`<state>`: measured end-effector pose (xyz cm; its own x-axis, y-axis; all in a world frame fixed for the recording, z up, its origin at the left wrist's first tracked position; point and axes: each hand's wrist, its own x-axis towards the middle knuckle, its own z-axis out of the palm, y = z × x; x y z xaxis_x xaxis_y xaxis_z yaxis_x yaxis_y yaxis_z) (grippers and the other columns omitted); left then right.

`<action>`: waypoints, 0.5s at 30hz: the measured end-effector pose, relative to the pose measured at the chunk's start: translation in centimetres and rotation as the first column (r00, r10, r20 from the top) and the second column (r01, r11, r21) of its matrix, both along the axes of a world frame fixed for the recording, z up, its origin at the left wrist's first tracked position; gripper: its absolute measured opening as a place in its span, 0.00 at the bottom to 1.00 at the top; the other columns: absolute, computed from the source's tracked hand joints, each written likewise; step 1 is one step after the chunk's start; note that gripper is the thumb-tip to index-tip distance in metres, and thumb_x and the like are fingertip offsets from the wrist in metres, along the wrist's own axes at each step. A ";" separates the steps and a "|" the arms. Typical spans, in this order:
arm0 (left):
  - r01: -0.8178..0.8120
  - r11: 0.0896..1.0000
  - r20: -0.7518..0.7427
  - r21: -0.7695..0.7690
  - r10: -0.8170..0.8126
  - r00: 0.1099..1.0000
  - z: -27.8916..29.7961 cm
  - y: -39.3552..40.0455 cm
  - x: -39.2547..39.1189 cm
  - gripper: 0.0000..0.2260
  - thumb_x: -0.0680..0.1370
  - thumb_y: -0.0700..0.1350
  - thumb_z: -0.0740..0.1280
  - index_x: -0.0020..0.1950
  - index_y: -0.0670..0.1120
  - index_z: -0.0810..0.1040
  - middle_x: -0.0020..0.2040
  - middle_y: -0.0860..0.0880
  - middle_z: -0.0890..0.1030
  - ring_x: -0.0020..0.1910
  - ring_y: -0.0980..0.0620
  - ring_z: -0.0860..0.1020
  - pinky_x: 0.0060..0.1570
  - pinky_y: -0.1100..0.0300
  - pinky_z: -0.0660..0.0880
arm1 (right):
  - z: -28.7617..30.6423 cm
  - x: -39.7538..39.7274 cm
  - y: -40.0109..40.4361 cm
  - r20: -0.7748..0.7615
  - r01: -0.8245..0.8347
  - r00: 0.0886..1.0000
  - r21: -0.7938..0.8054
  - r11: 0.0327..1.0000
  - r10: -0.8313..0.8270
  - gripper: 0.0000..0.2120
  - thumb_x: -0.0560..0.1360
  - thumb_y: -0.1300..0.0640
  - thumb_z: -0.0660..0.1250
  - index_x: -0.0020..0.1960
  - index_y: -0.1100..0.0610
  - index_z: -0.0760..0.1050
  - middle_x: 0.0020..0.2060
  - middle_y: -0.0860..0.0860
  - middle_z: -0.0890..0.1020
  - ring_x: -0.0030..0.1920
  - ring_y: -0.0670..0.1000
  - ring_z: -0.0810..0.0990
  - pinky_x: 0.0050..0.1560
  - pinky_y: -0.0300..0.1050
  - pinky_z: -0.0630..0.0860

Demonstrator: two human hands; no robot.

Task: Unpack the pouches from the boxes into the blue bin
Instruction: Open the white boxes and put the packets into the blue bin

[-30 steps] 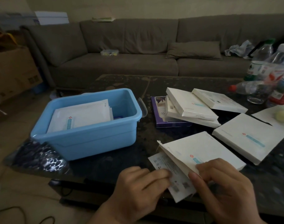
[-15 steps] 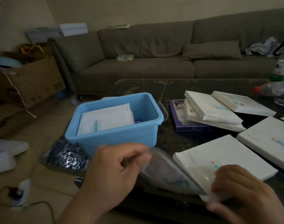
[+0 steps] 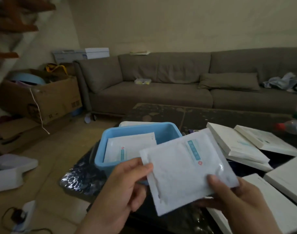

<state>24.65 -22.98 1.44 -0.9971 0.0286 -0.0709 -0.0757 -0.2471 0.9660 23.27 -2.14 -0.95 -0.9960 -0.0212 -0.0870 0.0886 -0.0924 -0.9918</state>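
white pouch (image 3: pixel 186 169), sealed and flat, held up in both hands just in front of and partly over the near right corner of the blue bin (image 3: pixel 108 137). tilted, with its teal label strip and small red mark toward the upper right. pinched at its left edge by the left hand (image 3: pixel 122 188), thumb on the front face and fingers curled behind. gripped at its lower right by the right hand (image 3: pixel 242 201), thumb pressed on the front, other fingers hidden behind the pouch.

inside the blue bin, more white pouches (image 3: pixel 129 147) lying flat in a stack, same teal strip and red mark on the top one. bin resting on the dark coffee table (image 3: pixel 178 114), near its left end.

to the right of the bin, white boxes (image 3: pixel 234 146) piled loosely on the table, one overlapping another; two more white boxes (image 3: pixel 286 181) nearer, at the right edge, partly behind the right hand. plastic bottle with a red cap (image 3: pixel 291 126) lying at the far right.

beyond the table, a grey-brown sofa (image 3: pixel 161 78) with a cushion (image 3: pixel 228 81). on the floor at left, an open cardboard box (image 3: pixel 42 97).
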 end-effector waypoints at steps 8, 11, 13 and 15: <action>0.168 0.980 -0.112 -0.105 -0.180 0.977 -1.3 -4.2 -0.4 0.18 0.59 0.58 0.81 0.33 0.44 0.84 0.29 0.46 0.80 0.20 0.53 0.74 0.22 0.66 0.66 | 3.4 -3.2 -1.9 0.117 -0.167 0.977 -0.080 0.983 0.176 0.09 0.72 0.56 0.67 0.48 0.61 0.78 0.42 0.59 0.86 0.39 0.60 0.86 0.34 0.53 0.81; 0.317 0.924 -0.073 -0.213 -0.338 0.938 -1.0 -5.0 -0.1 0.12 0.65 0.56 0.77 0.39 0.49 0.87 0.38 0.51 0.86 0.32 0.54 0.83 0.30 0.66 0.73 | 3.5 -3.8 -3.2 0.109 -0.156 0.980 -0.109 0.982 0.167 0.07 0.78 0.53 0.63 0.52 0.53 0.78 0.42 0.55 0.87 0.40 0.57 0.86 0.35 0.55 0.82; 0.280 0.935 -0.070 -0.217 -0.301 0.951 -0.8 -5.4 -0.2 0.16 0.66 0.60 0.76 0.46 0.51 0.88 0.47 0.51 0.87 0.43 0.53 0.85 0.37 0.63 0.78 | 3.8 -4.3 -4.0 0.087 -0.213 0.972 -0.084 0.973 0.220 0.10 0.77 0.51 0.62 0.55 0.51 0.78 0.44 0.53 0.87 0.43 0.57 0.86 0.38 0.57 0.82; 0.147 0.981 -0.010 -0.127 -0.149 0.989 -0.8 -5.6 -0.4 0.21 0.66 0.62 0.77 0.50 0.50 0.87 0.53 0.49 0.86 0.53 0.50 0.84 0.50 0.52 0.81 | 4.2 -4.7 -4.8 0.085 -0.296 0.951 -0.039 0.954 0.299 0.14 0.75 0.50 0.62 0.57 0.51 0.78 0.48 0.53 0.86 0.47 0.57 0.86 0.49 0.62 0.81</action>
